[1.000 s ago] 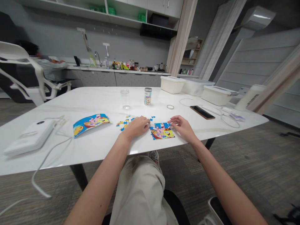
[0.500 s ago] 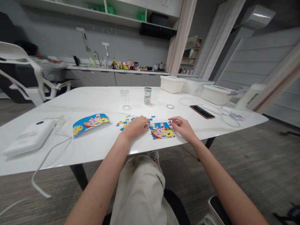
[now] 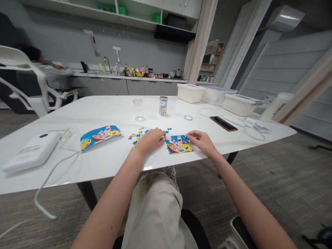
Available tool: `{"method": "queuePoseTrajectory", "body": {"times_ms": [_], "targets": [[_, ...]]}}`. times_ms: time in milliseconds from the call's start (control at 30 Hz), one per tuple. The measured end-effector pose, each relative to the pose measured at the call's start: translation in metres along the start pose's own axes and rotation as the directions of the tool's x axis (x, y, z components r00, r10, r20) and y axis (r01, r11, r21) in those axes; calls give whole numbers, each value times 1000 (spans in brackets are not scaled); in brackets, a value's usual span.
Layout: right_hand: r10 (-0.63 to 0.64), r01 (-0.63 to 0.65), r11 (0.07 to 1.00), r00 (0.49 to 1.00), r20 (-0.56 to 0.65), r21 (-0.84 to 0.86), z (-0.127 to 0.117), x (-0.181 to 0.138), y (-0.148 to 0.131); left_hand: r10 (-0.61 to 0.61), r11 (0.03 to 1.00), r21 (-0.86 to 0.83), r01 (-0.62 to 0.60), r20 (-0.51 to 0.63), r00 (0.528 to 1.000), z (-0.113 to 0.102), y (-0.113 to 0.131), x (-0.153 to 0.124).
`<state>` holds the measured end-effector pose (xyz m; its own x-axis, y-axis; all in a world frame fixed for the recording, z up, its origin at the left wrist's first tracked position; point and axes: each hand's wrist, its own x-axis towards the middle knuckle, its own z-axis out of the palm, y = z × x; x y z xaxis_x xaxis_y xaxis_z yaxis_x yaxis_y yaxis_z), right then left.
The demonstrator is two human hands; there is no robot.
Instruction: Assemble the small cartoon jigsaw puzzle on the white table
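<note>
A partly joined jigsaw puzzle (image 3: 180,145) with a cartoon picture lies flat near the table's front edge. At its upper right corner, my right hand (image 3: 201,141) pinches a small puzzle piece (image 3: 186,136), mostly covered by the fingertips. My left hand (image 3: 151,140) rests left of the puzzle with its fingers curled together; whatever they hold is hidden. Loose puzzle pieces (image 3: 137,136) lie beyond and to the left of that hand, partly covered by it. Farther left is a curved picture sheet (image 3: 101,136) showing a similar cartoon scene.
Behind the pieces stand a clear jar (image 3: 138,110) and a cartoon-labelled can (image 3: 163,106), with a ring-shaped lid (image 3: 188,118) nearby. A phone (image 3: 223,123), cables and storage boxes (image 3: 190,93) occupy the right. A white device (image 3: 32,150) lies left. A person sits at far left.
My right fingertips have shifted slightly left with the small piece, from just beside the puzzle onto its upper right corner. My left hand has barely moved.
</note>
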<state>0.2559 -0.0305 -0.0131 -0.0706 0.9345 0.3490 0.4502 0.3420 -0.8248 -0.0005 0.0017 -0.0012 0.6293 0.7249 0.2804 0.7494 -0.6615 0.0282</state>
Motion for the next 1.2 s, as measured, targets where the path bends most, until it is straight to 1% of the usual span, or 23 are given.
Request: {"method": "queuePoseTrajectory", "body": {"times_ms": [633,1200], "targets": [[-11,12,999,999,48,-31,0,-1,-5,2,1000,8,-2,3,1000,2,-2,0],[-19,22,999,997,75,-39,0,0,0,0,1000,10,0,13,1000,2,-1,0]]}}
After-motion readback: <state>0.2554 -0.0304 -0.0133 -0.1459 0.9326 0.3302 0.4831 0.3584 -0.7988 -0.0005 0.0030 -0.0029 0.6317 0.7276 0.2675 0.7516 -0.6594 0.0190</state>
